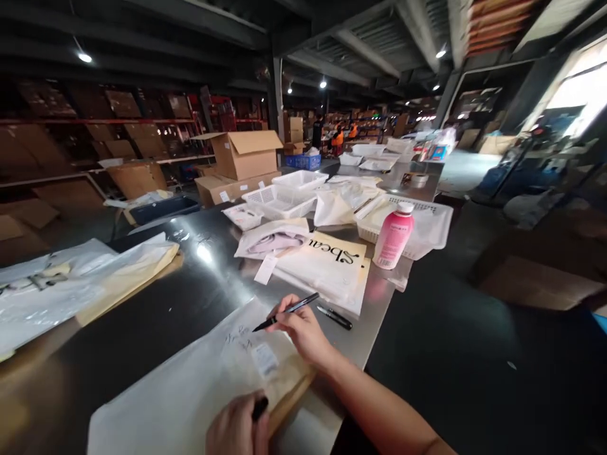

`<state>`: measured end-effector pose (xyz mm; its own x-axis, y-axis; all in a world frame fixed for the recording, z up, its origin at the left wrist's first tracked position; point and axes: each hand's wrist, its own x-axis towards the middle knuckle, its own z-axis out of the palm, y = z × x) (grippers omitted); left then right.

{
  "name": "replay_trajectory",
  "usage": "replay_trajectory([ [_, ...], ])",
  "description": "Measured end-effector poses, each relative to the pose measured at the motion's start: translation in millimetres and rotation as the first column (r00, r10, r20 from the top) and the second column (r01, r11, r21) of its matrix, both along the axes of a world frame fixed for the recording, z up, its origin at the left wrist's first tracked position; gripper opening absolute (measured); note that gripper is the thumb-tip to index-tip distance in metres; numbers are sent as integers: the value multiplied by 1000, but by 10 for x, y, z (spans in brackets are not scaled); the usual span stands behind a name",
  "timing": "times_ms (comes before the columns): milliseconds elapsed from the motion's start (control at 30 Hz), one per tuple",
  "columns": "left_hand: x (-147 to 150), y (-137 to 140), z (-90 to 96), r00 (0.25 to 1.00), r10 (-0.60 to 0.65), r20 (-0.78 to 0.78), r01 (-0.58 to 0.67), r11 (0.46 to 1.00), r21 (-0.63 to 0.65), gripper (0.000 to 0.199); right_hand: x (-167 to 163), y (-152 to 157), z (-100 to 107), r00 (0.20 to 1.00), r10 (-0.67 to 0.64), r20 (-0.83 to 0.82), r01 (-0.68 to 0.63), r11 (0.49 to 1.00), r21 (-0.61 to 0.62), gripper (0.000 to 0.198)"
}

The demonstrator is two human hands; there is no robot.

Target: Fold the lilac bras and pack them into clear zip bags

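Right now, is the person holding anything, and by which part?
The right hand grips a black pen around its middle, tip on the bag. The left hand holds a small black thing, perhaps a cap, by one end.

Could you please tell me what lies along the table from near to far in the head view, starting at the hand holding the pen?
Right hand with pen → printed bag → pink bottle → white baskets → open cardboard box.

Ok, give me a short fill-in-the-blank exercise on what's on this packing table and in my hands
1. The right hand holds a black ____ over the translucent bag.
2. The bottle beside the white basket is ____ with a white cap.
3. The left hand pins the bag and holds a small ____ object, maybe a cap.

Missing words: pen; pink; black
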<state>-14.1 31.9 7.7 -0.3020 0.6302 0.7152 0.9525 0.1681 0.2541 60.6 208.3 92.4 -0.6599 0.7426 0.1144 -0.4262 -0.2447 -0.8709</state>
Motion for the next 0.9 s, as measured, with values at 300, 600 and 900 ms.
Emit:
replay_trajectory([
  [300, -89, -112, 672, 854, 11, 520, 94, 980, -174, 23, 460, -423, 36, 999, 51, 8, -51, 954, 296, 12],
  [600, -92, -168, 637, 982, -138, 128, 157, 976, -152, 14, 464, -455, 26, 979, 50, 197, -146, 847, 510, 8],
  [900, 457, -498, 659, 904, -218, 369, 335, 896, -292, 47, 532, -1244, -55, 958, 133, -252, -105, 987, 121, 33],
])
